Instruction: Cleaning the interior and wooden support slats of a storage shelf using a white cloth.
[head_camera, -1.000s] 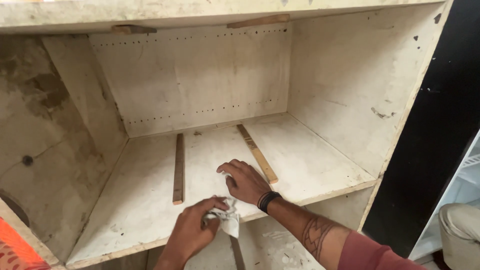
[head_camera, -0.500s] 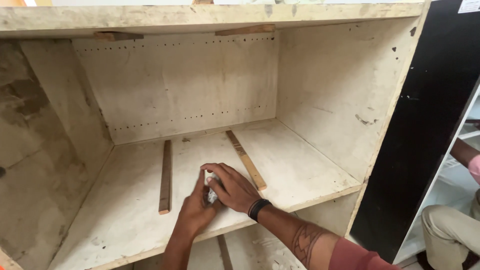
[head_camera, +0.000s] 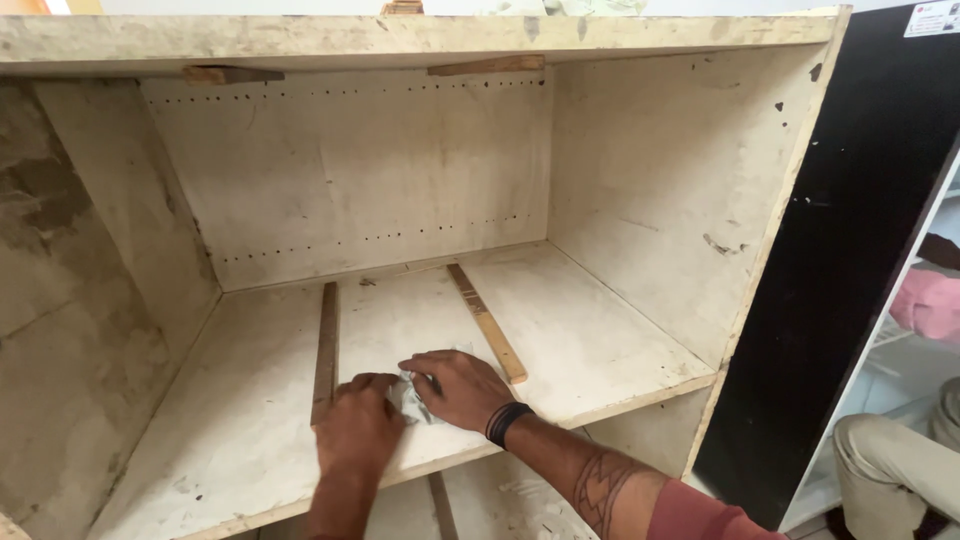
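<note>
Two hands press one crumpled grey cloth (head_camera: 412, 398) flat on the cabinet shelf (head_camera: 600, 350), low centre of the frame. Left hand (head_camera: 358, 432) and right hand (head_camera: 462, 388) fingers are bent together over it, between two wooden strips (head_camera: 326, 345).

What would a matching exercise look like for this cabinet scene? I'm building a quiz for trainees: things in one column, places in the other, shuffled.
Things:
1. Crumpled pale cloth
2. Black wristband
3. Longer wooden strip
4. Shorter wooden strip

Places:
A. Flat on the shelf, just right of the right hand
B. Flat on the shelf, its near end at the left hand
C. Pressed on the shelf between both hands
D. Around the right wrist

Pairs: 1-C, 2-D, 3-B, 4-A
</note>
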